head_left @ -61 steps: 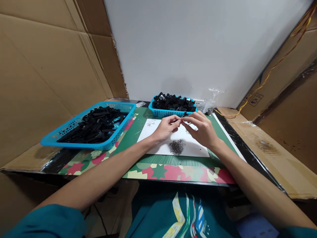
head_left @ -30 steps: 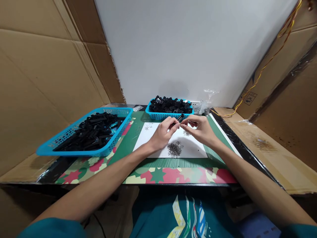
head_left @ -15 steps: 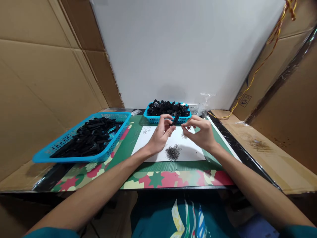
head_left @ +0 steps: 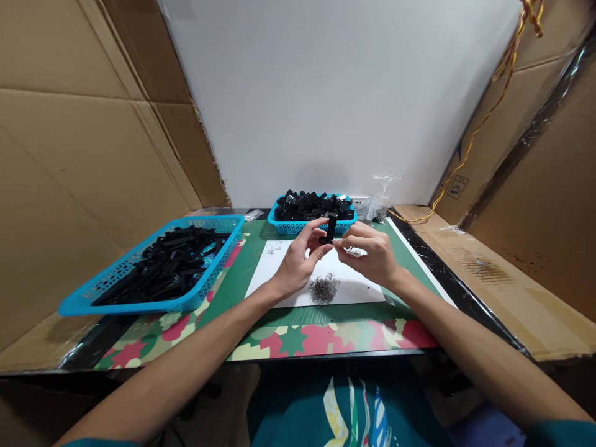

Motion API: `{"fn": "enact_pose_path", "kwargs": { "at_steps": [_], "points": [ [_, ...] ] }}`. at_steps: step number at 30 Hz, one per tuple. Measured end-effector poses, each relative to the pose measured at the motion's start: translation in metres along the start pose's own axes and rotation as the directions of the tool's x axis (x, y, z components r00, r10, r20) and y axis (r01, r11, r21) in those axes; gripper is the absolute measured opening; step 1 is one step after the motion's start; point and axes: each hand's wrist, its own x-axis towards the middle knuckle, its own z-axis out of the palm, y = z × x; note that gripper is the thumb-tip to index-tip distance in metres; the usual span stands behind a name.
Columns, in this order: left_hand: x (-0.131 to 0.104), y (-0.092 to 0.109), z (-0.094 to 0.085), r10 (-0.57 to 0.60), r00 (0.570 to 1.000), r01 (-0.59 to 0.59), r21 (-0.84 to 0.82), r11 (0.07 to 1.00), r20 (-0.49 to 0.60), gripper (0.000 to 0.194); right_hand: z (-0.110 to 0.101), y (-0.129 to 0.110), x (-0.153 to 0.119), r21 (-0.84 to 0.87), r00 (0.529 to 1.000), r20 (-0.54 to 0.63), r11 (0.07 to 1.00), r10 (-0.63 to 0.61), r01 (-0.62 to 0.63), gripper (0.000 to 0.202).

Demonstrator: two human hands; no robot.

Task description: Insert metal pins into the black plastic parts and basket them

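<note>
A small black plastic piece (head_left: 331, 227) stands upright between the fingers and thumb of my left hand (head_left: 300, 259), above the far part of a white sheet (head_left: 270, 273). My right hand (head_left: 374, 253) is pinched closed, its fingertips close against the lower right side of the piece. Whatever lies in that pinch is too small to make out. Below the hands, a heap of tiny metal parts (head_left: 325, 289) rests on the sheet. A smaller scatter of them (head_left: 354, 252) shows partly behind my right hand.
A large blue basket (head_left: 205, 292) of long black pieces stands at the left. A smaller blue basket (head_left: 293, 228) of black parts is at the back, beside a clear plastic bag (head_left: 372, 208). Cardboard walls (head_left: 535, 205) flank the table; a yellow twisted wire (head_left: 475, 146) hangs at the right.
The black piece has turned more upright in my left hand. My right fingertips have moved left and slightly down, from apart to close against it. The view has shifted slightly.
</note>
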Motion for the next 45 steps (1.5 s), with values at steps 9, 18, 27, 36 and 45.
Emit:
{"fn": "enact_pose_path", "kwargs": {
  "at_steps": [9, 18, 27, 36, 45],
  "points": [
    [-0.001, 0.000, -0.001, -0.011, 0.999, 0.009, 0.025, 1.000, 0.052, 0.047, 0.002, 0.006, -0.004, 0.046, 0.998, 0.049, 0.998, 0.030, -0.032, 0.021],
    [0.000, 0.005, -0.004, -0.179, 0.973, 0.195, -0.098, 0.976, 0.147, 0.061, -0.001, 0.010, -0.003, 0.090, 0.987, 0.134, 0.990, 0.092, -0.104, 0.014],
    [0.006, 0.011, 0.002, -0.197, 0.932, 0.288, -0.291, 0.912, 0.304, 0.059, -0.013, 0.022, -0.002, 0.046, 0.969, 0.245, 0.999, 0.010, -0.022, 0.015],
    [0.000, 0.011, 0.000, -0.115, 0.982, 0.064, 0.309, 0.949, 0.150, 0.034, -0.016, 0.028, -0.005, 0.079, 0.853, 0.460, 0.946, 0.246, -0.315, 0.011],
    [-0.005, 0.008, 0.005, -0.217, 0.949, 0.125, 0.356, 0.926, 0.230, 0.014, -0.022, 0.028, -0.003, 0.028, 0.691, 0.658, 0.908, 0.299, -0.419, 0.009]
  ]
}}
